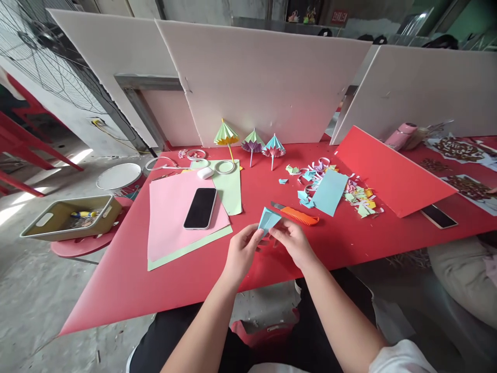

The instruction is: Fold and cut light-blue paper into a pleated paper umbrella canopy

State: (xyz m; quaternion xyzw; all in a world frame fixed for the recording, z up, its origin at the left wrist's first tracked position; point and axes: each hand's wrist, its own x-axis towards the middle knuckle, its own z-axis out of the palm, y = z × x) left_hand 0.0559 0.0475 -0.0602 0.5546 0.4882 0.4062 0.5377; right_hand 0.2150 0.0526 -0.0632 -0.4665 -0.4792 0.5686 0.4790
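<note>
Between my two hands is a small folded piece of light blue paper, held above the red table near its front edge. My left hand pinches its left side. My right hand grips the lower right side with thumb and fingers. Just behind the hands lies an orange utility knife, its blade pointing left. A flat blue paper sheet rests on a heap of coloured paper scraps to the right. Three small paper umbrellas, among them a green and yellow one, stand at the back.
On the left, a smartphone lies on pink paper over green sheets. Rings of tape sit behind it. A red board leans at the right, near a second phone. White panels stand along the back. A basket is beyond the left edge.
</note>
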